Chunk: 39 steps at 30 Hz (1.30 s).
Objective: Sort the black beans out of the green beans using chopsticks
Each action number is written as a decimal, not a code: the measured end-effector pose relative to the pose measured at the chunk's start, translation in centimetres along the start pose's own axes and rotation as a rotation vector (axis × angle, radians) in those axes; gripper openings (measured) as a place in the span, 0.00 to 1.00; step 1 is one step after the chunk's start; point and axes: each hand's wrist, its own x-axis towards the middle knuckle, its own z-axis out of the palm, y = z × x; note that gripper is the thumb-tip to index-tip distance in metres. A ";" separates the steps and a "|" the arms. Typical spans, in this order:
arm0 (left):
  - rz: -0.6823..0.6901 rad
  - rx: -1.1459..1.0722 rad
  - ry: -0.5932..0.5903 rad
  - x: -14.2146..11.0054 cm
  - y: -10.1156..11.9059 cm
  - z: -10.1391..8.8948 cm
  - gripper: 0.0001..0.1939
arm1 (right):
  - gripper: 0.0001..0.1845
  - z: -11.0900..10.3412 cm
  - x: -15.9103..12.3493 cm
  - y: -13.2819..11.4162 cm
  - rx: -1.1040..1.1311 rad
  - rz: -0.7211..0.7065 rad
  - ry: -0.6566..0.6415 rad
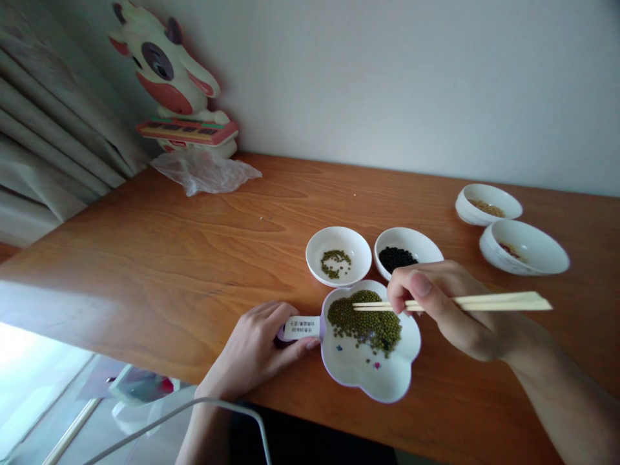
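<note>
My right hand (450, 307) grips a pair of wooden chopsticks (498, 301), their tips down among the green mung beans (356, 316). The beans lie in a white flower-shaped dish (382, 384) with a purple rim, mostly toward its far side. My left hand (256, 349) is closed on the dish's handle, which bears a white label (301, 327). Just beyond the dish stands a white bowl (317, 245) with a few mung beans in it. Beside it, a second bowl (429, 244) with black beans (394, 258) is partly hidden by my right hand.
Farther right are a bowl (467, 210) of tan grains and a bowl (542, 248) with some reddish-brown pieces. A cow-shaped toy keyboard (188, 132) and a crumpled plastic bag (208, 173) lie at the back left. A grey cable (213, 402) crosses my left forearm.
</note>
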 end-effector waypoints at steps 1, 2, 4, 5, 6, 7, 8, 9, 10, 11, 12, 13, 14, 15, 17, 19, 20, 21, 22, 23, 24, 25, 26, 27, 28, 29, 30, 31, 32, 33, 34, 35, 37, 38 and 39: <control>0.000 -0.002 0.002 0.0 0.0 0.0 0.19 | 0.31 0.1 0.0 0.1 0.009 -0.003 0.001; 0.000 -0.004 0.003 0.0 0.0 0.0 0.19 | 0.30 0.2 0.0 0.1 0.018 -0.007 0.003; 0.004 -0.005 0.005 0.0 0.1 0.0 0.19 | 0.30 0.3 0.0 0.2 0.031 -0.012 -0.001; 0.007 -0.005 0.007 0.1 0.1 -0.1 0.19 | 0.29 0.3 0.1 0.2 0.034 -0.013 -0.004; 0.010 -0.005 0.009 0.0 0.1 -0.1 0.19 | 0.29 0.3 0.1 0.2 0.035 -0.011 -0.007; 0.012 -0.003 0.011 0.0 0.1 -0.1 0.19 | 0.29 0.3 0.1 0.1 0.036 -0.008 -0.012; 0.012 -0.001 0.012 0.0 0.1 -0.1 0.19 | 0.29 0.3 0.1 0.0 0.038 -0.005 -0.016; 0.011 0.002 0.013 0.0 0.1 -0.1 0.19 | 0.30 0.3 0.2 -0.1 0.037 -0.002 -0.020; 0.010 0.005 0.012 0.0 0.1 -0.1 0.19 | 0.30 0.2 0.2 -0.2 0.035 -0.001 -0.022; 0.007 0.008 0.011 0.0 0.1 -0.1 0.20 | 0.30 0.2 0.3 -0.3 0.031 0.001 -0.024; 0.005 0.011 0.010 0.0 0.2 -0.1 0.20 | 0.30 0.2 0.3 -0.3 0.025 0.004 -0.025; 0.002 0.013 0.010 0.0 0.2 0.0 0.20 | 0.30 0.2 0.3 -0.3 0.019 0.005 -0.024; 0.001 0.015 0.010 0.0 0.2 0.0 0.20 | 0.30 0.2 0.3 -0.3 0.013 0.007 -0.023; 0.000 0.015 0.009 0.0 0.1 0.0 0.20 | 0.30 0.2 0.3 -0.2 0.010 0.006 -0.020; 0.003 0.012 0.006 0.0 0.1 0.0 0.20 | 0.30 0.3 0.2 0.0 0.010 -0.002 -0.012; 0.009 0.009 0.001 0.0 0.1 0.0 0.20 | 0.29 0.3 0.1 0.3 0.013 -0.013 -0.002; 0.011 0.009 -0.001 0.0 0.0 0.0 0.20 | 0.29 0.4 0.1 0.3 0.015 -0.016 0.003; 0.011 0.009 -0.004 0.0 0.0 0.0 0.20 | 0.29 0.4 0.1 0.4 0.017 -0.020 0.005; 0.011 0.009 -0.005 0.0 0.0 0.0 0.20 | 0.28 0.4 0.1 0.4 0.018 -0.025 0.007; 0.010 0.011 -0.005 0.0 0.0 0.0 0.20 | 0.28 0.4 0.2 0.3 0.014 -0.028 0.007; 0.010 0.013 -0.004 0.0 0.0 0.0 0.20 | 0.27 0.5 0.2 0.3 0.009 -0.032 0.008; 0.010 0.015 -0.003 0.0 0.0 0.0 0.20 | 0.27 0.5 0.3 0.2 0.003 -0.036 0.007; 0.010 0.018 -0.001 0.0 0.0 0.0 0.20 | 0.26 0.5 0.4 0.1 -0.004 -0.040 0.005; 0.012 0.019 0.001 0.0 -0.1 0.0 0.20 | 0.26 0.5 0.4 0.1 -0.010 -0.044 0.002; 0.015 0.018 0.004 0.0 -0.1 0.0 0.20 | 0.26 0.5 0.5 0.0 -0.015 -0.047 0.000; 0.018 0.017 0.008 0.0 -0.1 0.0 0.20 | 0.26 0.5 0.5 0.0 -0.020 -0.048 -0.003; 0.023 0.015 0.013 0.0 -0.1 0.1 0.20 | 0.26 0.5 0.5 0.0 -0.025 -0.047 -0.006; 0.028 0.013 0.018 0.0 -0.1 0.1 0.20 | 0.26 0.4 0.4 -0.1 -0.030 -0.045 -0.009; 0.032 0.012 0.021 0.0 -0.1 0.1 0.20 | 0.26 0.4 0.4 -0.1 -0.034 -0.046 -0.010; 0.034 0.011 0.024 0.0 -0.1 0.1 0.20 | 0.27 0.4 0.4 -0.1 -0.033 -0.048 -0.011; 0.034 0.011 0.025 0.0 -0.1 0.1 0.20 | 0.27 0.3 0.3 -0.1 -0.029 -0.055 -0.012; 0.032 0.010 0.023 0.0 -0.1 0.1 0.20 | 0.27 0.3 0.3 -0.1 -0.024 -0.058 -0.013; 0.024 0.008 0.018 0.0 -0.1 0.1 0.20 | 0.27 0.3 0.3 -0.2 -0.013 -0.065 -0.018; 0.021 0.007 0.015 0.0 -0.1 0.1 0.20 | 0.27 0.3 0.3 -0.2 -0.011 -0.065 -0.022; 0.019 0.007 0.013 0.0 -0.1 0.1 0.20 | 0.27 0.3 0.4 -0.2 -0.011 -0.065 -0.026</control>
